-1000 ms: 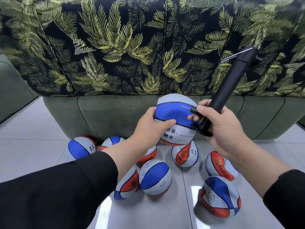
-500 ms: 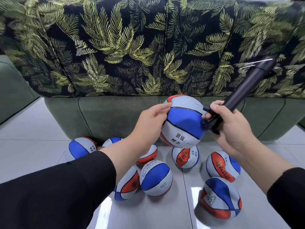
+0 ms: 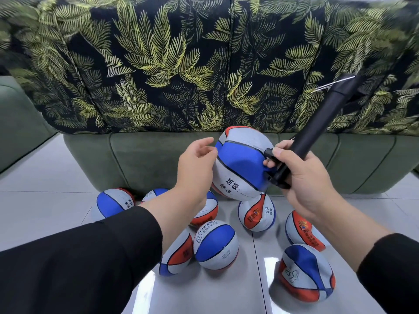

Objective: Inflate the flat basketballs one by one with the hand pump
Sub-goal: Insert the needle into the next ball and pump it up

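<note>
Since half a second ago the left hand (image 3: 197,164) has let go of the held basketball (image 3: 240,164): its fingers, which were pressed on the ball's top left, now hang relaxed and slightly curled just beside the blue panel, holding nothing. The ball has also turned a little, so the printed characters sit lower on its front.

The ball hangs in the air in front of the green sofa base (image 3: 140,159), above the balls on the floor, and the pump alone seems to carry it. That fits the needle being seated in the valve, though the join is hidden behind the right thumb, so I cannot tell for sure. The right hand (image 3: 301,177) is wrapped round the lower end of the black hand pump (image 3: 317,123), thumb on the nozzle collar, with the barrel angled up and to the right; holding it by the nozzle end keeps the needle steady and leaves the far handle free for the other hand, which is probably why that hand has come off.

The held ball looks soft: its blue panel is flattened and creased where the pump meets it. It has blue, grey and orange panels with black seams.

Below it, several more small basketballs (image 3: 216,245) lie on the pale tiled floor (image 3: 45,200), one at the lower right (image 3: 306,273) visibly dented. Behind is the leaf-patterned sofa back (image 3: 181,64).
</note>
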Available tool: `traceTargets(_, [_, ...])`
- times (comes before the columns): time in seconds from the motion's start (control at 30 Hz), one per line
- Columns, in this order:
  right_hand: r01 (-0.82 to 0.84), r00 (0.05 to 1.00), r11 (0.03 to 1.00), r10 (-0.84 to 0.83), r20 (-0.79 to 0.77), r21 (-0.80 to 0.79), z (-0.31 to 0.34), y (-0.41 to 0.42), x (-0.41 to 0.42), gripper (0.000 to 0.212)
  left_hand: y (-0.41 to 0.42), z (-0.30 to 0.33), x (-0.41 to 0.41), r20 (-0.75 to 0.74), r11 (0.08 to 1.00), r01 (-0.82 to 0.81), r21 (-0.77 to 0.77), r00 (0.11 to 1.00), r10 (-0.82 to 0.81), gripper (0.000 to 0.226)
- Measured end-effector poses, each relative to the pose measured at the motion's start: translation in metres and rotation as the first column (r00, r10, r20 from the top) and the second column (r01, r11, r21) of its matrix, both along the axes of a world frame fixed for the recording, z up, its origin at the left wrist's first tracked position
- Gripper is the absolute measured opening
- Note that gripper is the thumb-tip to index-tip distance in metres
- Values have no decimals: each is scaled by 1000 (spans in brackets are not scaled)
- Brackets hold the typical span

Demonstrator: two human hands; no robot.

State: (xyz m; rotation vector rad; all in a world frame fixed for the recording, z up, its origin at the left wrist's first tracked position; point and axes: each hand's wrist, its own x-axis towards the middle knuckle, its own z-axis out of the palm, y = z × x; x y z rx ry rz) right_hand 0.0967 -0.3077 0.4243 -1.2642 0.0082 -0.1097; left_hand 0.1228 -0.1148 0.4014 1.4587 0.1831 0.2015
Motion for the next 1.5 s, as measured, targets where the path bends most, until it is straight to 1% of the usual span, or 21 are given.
traceTargets(0.07, [-9, 1000, 1000, 9, 13, 23, 3, 1, 0, 17, 2, -1, 4, 5, 995, -98, -18, 995, 98, 39])
traceTargets(0.13, [-19, 1000, 999, 18, 22, 50, 5, 3, 0, 15, 3, 0, 7, -107, 993, -115, -42, 988, 109, 62])
traceTargets(0.17, [-16, 1000, 998, 15, 27, 56, 6, 3, 0, 15, 3, 1, 6, -171, 993, -99, -69, 981, 86, 61])
traceTargets(0.23, [-2, 999, 999, 0, 34, 53, 6, 2, 1, 16, 3, 0, 4, -222, 991, -25, -130, 975, -4, 25])
traceTargets(0.27, [5, 999, 999, -6, 32, 48, 5, 2, 1, 17, 0, 0, 2, -219, 988, -5, -153, 975, -29, 23])
traceTargets(0.3, [9, 1000, 999, -10, 29, 48, 5, 1, 1, 18, -1, 1, -2, -236, 989, 2, -149, 971, -38, 40])
traceTargets(0.37, [6, 1000, 998, -7, 20, 64, 5, -2, 0, 19, -3, -1, -1, -217, 972, 33, -234, 973, -85, 80])
traceTargets(0.43, [-7, 1000, 996, 5, 16, 90, 6, -2, 0, 20, -3, -2, 2, -189, 957, 2, -291, 980, -59, 95])
traceTargets(0.5, [-22, 1000, 994, 20, 24, 104, 6, -2, 1, 24, -3, -6, 7, -230, 966, -41, -253, 973, -19, 104])
traceTargets(0.53, [-28, 999, 994, 26, 27, 103, 6, -1, 1, 26, -3, -8, 8, -243, 970, -62, -236, 970, 3, 92])
traceTargets(0.57, [-29, 999, 995, 26, 27, 97, 5, 0, 1, 26, -3, -10, 9, -266, 969, -34, -243, 963, -33, 73])
traceTargets(0.6, [-23, 999, 996, 21, 24, 91, 5, 0, 1, 25, -4, -15, 11, -257, 966, -7, -258, 964, -61, 61])
traceTargets(0.7, [-3, 1000, 994, 1, 17, 112, 5, -2, 1, 23, -5, -12, 8, -257, 968, 80, -237, 956, -142, 49])
traceTargets(0.77, [-13, 1000, 992, 12, 8, 126, 4, -4, 1, 20, -3, -7, 6, -244, 967, 80, -240, 960, -140, 43])
traceTargets(0.87, [-34, 999, 993, 34, 1, 115, 2, -4, 1, 19, -2, -6, 6, -261, 958, 44, -284, 958, -122, 75])
traceTargets(0.97, [-27, 1000, 996, 27, 5, 90, 2, -3, 2, 19, -3, -4, 3, -253, 957, 74, -280, 956, -147, 57])
traceTargets(1.13, [-38, 999, 993, 38, 7, 109, 3, -7, 3, 18, 3, -4, 3, -305, 916, 130, -379, 917, -256, 43])
traceTargets(1.23, [-34, 999, 993, 32, 20, 113, 5, -9, 4, 16, 1, -5, 3, -241, 939, 54, -339, 960, -142, 50])
traceTargets(1.37, [41, 994, 999, -42, 102, 18, 13, -14, 2, 20, 5, -2, 4, -128, 978, -48, -203, 992, 22, 85])
traceTargets(1.43, [1, 990, 1000, -2, 143, 5, 18, -12, -2, 20, 8, -2, 3, -77, 989, -60, -136, 996, 50, 88])
traceTargets(1.5, [-67, 984, 998, 67, 164, -3, 19, -6, -6, 19, 7, -3, 0, -52, 992, -52, -116, 998, 46, 88])
